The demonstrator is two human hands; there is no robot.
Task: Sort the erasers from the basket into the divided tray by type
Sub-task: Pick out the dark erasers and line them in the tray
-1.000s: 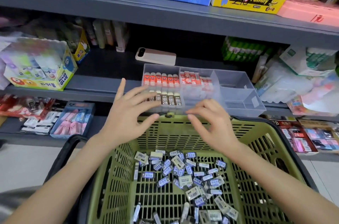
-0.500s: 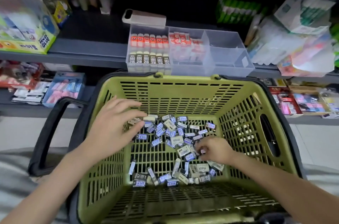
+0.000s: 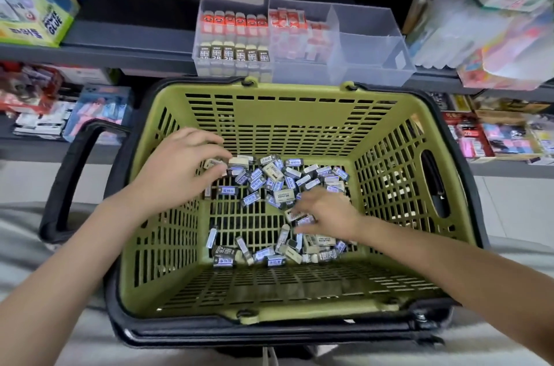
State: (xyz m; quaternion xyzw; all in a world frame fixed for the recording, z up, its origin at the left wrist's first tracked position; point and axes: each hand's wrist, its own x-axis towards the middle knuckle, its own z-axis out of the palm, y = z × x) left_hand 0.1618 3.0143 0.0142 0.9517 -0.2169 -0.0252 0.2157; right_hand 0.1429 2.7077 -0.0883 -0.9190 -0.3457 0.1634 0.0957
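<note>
Head: left hand and right hand pinch erasers, clear of basket walls.

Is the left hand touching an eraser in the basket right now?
Touching. The head view shows the left hand pinching a barcode-labelled eraser inside the basket, with no gap visible between them.
</note>
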